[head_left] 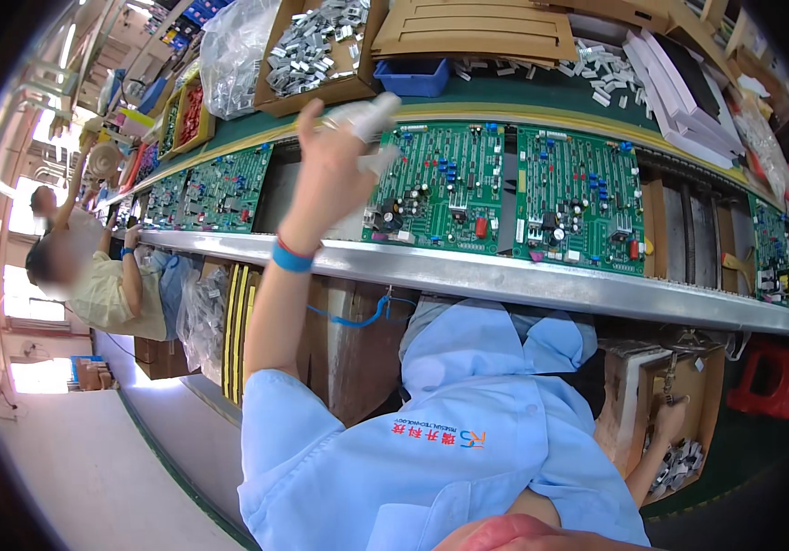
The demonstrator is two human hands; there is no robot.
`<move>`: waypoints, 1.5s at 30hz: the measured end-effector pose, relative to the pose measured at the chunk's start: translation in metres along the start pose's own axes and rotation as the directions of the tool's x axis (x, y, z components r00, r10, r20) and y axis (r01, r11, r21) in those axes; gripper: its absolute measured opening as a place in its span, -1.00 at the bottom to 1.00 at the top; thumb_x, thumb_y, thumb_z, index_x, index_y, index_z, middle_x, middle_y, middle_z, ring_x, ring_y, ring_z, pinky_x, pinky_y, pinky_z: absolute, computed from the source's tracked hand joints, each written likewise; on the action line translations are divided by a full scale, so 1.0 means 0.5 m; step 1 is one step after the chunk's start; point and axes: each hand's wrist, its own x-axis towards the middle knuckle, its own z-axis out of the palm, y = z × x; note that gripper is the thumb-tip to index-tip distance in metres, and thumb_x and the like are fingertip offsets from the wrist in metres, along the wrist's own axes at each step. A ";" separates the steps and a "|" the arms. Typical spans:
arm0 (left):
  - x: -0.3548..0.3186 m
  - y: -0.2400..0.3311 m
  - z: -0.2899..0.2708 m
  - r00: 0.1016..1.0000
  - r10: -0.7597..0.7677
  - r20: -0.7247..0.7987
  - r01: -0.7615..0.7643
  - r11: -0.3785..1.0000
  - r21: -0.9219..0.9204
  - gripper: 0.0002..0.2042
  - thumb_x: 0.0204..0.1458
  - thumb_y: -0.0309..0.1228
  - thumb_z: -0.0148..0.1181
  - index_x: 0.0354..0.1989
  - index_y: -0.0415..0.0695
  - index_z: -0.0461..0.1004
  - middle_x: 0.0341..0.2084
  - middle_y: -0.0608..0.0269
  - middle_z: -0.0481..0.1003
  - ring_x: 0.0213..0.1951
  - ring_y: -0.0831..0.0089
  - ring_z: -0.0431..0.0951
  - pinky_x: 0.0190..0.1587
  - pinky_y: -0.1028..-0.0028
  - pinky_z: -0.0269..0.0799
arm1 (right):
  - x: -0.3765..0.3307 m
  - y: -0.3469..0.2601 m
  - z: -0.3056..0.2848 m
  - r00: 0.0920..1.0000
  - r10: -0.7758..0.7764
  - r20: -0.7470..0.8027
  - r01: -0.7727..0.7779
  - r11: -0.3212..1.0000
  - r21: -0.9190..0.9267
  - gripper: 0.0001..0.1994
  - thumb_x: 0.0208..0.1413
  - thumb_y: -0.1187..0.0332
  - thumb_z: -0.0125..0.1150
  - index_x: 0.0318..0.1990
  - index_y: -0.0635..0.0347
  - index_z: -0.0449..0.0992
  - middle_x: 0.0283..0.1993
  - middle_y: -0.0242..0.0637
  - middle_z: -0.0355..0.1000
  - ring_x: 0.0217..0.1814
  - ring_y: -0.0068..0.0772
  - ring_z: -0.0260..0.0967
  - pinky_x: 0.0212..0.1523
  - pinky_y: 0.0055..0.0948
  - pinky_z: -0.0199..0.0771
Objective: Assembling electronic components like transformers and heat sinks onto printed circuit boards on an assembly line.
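Observation:
My left hand (328,174) is raised over the conveyor line with its fingers apart. White covers on some fingertips are blurred by motion, and nothing shows in its grip. A blue band (291,258) circles that wrist. Beside the fingers lies a green circuit board (436,188) with blue, red and black components; a second circuit board (580,197) lies to its right. Down at the right, my right hand (668,421) is over a cardboard box (712,404) of small metal parts (679,466). Its fingers look bent together, and what they hold is too small to make out.
A metal rail (468,266) runs along the conveyor's near edge. Beyond the line stand a carton of metal pieces (316,55) and a blue bin (411,79). A co-worker (119,285) sits at the left. A red stool (771,381) is at the far right.

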 end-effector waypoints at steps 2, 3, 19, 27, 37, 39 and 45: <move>0.039 -0.093 -0.003 0.990 -0.137 -0.028 0.139 0.985 0.104 -0.55 -0.01 -0.33 0.24 0.13 0.09 0.41 -0.20 0.33 0.58 -0.02 0.37 0.49 0.27 0.20 -0.11 | 0.048 0.106 0.037 0.995 0.082 -0.051 -0.067 0.968 0.240 -0.59 -0.01 0.20 0.25 -0.07 0.27 0.37 -0.25 -0.03 0.45 -0.18 0.04 0.43 -0.16 -0.14 0.41; 0.058 -0.152 0.004 0.971 -0.238 -0.014 0.237 0.957 0.169 -0.59 0.02 -0.29 0.22 0.10 0.11 0.44 -0.20 0.29 0.59 -0.04 0.34 0.50 0.26 0.21 -0.08 | 0.062 0.151 0.032 0.995 0.081 -0.055 -0.066 0.969 0.237 -0.59 -0.01 0.20 0.25 -0.07 0.27 0.37 -0.25 -0.03 0.45 -0.18 0.04 0.43 -0.16 -0.14 0.41; 0.238 -0.407 0.149 0.898 -0.440 0.021 0.431 0.888 0.158 -0.70 0.01 -0.24 0.09 -0.07 0.08 0.57 -0.35 0.19 0.61 -0.17 0.24 0.56 0.15 0.15 0.03 | 0.077 -0.183 -0.436 0.990 -0.018 -0.137 0.136 -0.069 0.988 -0.41 0.28 0.27 -0.01 0.38 0.23 -0.06 0.24 -0.24 0.22 -0.13 -0.67 0.23 -0.42 -0.83 0.21; 0.365 -0.369 0.229 0.966 -0.248 -0.069 0.256 0.953 0.164 -0.66 0.00 -0.26 0.11 -0.02 0.08 0.53 -0.21 0.12 0.57 -0.12 0.18 0.55 0.11 0.14 0.15 | 0.112 -0.661 -0.477 0.716 -0.698 -0.013 0.142 0.127 0.982 -0.28 0.00 0.37 0.28 0.30 0.33 0.08 0.03 -0.22 0.37 -0.28 -0.64 0.32 -0.45 -0.73 0.29; 0.268 -0.281 0.141 0.934 -0.231 -0.274 0.228 0.973 -0.043 -0.84 -0.16 -0.46 0.06 -0.42 -0.09 0.57 -0.40 0.05 0.53 -0.16 0.13 0.51 0.04 0.04 0.17 | 0.232 -0.661 -0.426 0.531 -0.847 -0.003 0.301 0.186 0.935 -0.53 0.18 0.46 0.06 0.25 0.33 0.19 0.19 -0.29 0.27 0.01 -0.56 0.27 -0.23 -0.70 0.24; 0.081 -0.288 0.029 0.902 -0.275 -0.334 0.318 0.945 0.080 -0.83 -0.12 -0.44 0.11 -0.33 -0.10 0.56 -0.34 0.06 0.53 -0.13 0.17 0.50 0.05 0.11 0.18 | 0.240 -0.703 -0.415 0.507 -0.861 0.036 0.270 0.198 0.942 -0.51 0.19 0.46 0.05 0.27 0.32 0.18 0.17 -0.29 0.28 0.03 -0.54 0.28 -0.22 -0.68 0.23; -0.438 -0.266 -0.224 0.651 -0.655 -0.383 0.748 0.469 0.469 -0.77 -0.04 -0.22 0.20 -0.27 -0.05 0.60 -0.30 0.05 0.55 -0.26 0.08 0.55 -0.23 0.24 0.44 | 0.244 -0.726 -0.432 0.396 -0.910 0.121 0.276 0.244 0.930 -0.46 0.15 0.45 0.10 0.29 0.32 0.15 0.13 -0.26 0.29 -0.02 -0.59 0.28 -0.25 -0.69 0.20</move>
